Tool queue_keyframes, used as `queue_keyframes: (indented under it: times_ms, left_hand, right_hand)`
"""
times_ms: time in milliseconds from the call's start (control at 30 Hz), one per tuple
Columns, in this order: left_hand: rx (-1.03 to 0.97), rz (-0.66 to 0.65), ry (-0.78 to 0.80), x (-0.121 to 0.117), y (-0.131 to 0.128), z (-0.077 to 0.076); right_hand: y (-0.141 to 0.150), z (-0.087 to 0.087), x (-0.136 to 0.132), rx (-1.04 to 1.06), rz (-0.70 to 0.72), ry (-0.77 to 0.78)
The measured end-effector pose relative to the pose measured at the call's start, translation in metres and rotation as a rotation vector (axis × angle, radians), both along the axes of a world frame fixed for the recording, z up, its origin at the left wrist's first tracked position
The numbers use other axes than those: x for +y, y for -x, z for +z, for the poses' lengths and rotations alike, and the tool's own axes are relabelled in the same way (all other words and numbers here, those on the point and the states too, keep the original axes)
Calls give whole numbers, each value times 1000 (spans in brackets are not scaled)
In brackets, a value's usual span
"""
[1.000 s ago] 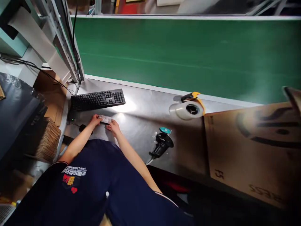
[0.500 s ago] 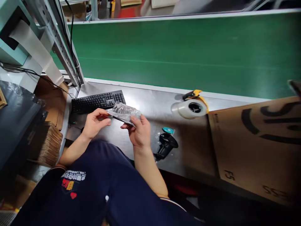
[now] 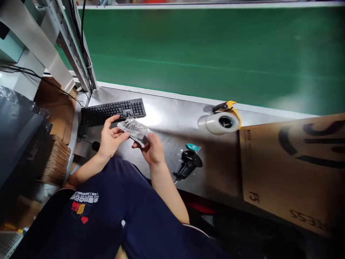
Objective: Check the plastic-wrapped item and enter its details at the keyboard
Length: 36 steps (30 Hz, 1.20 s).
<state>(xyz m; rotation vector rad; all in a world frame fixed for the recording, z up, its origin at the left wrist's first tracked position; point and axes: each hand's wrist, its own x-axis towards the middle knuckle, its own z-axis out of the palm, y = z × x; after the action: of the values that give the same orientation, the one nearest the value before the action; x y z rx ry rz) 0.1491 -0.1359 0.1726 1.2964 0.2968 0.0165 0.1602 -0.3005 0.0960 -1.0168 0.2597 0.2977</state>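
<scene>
A small clear plastic packet [image 3: 134, 128] with a barcode label is held above the metal table. My right hand [image 3: 155, 149] pinches its right end, thumb on top and fingers underneath. At the packet's left end is my left hand [image 3: 107, 138], its index finger stretched out and its thumb apart from it, close to the packet's lower edge. Whether that thumb touches the plastic I cannot tell. Just beyond the packet lies a black keyboard [image 3: 114, 110]. To the right of my right hand, a black handheld scanner [image 3: 187, 164] rests on the table beside a teal round item [image 3: 193, 147].
A tape dispenser with a clear roll [image 3: 219, 123] stands near the green conveyor belt [image 3: 202, 46]. A large cardboard box [image 3: 291, 172] occupies the right side. Flattened cartons [image 3: 52, 160] and dark plastic bags [image 3: 18, 136] are at left, below a metal post [image 3: 72, 46] with cables.
The packet has shifted slightly left and tilted, with my right hand on it. My left index finger has lifted and spread from the thumb. The view has tipped down a little.
</scene>
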Motion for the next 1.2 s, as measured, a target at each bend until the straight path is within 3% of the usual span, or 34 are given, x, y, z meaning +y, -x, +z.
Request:
queue_keyframes:
  times_ms: [67, 133, 233, 300, 400, 567, 733, 1000, 1200]
  left_hand:
    - [70, 21, 2, 11, 3, 0]
    - [140, 63, 16, 23, 6, -2]
    - [216, 137, 55, 38, 11, -8]
    - [252, 168, 74, 44, 14, -12]
    - [272, 187, 81, 48, 18, -16]
    - [267, 185, 93, 48, 15, -19]
    - [264, 177, 101, 43, 1, -20]
    - [256, 179, 73, 39, -13, -18]
    - [287, 214, 92, 39, -22, -14]
  right_hand:
    - [-15, -39, -11, -84, -50, 241]
    - [-36, -81, -22, -207, -93, 661]
    - [-69, -136, -31, -294, 75, 1176]
    - [-88, -161, -28, -320, 218, 1323]
    - [-108, -182, -14, -415, 304, 1434]
    - [-123, -202, 7, -473, 307, 1531]
    - [-120, -212, 15, -462, 251, 1522]
    - [-122, -206, 17, -450, 205, 1447]
    - [-167, -193, 24, -439, 227, 1389]
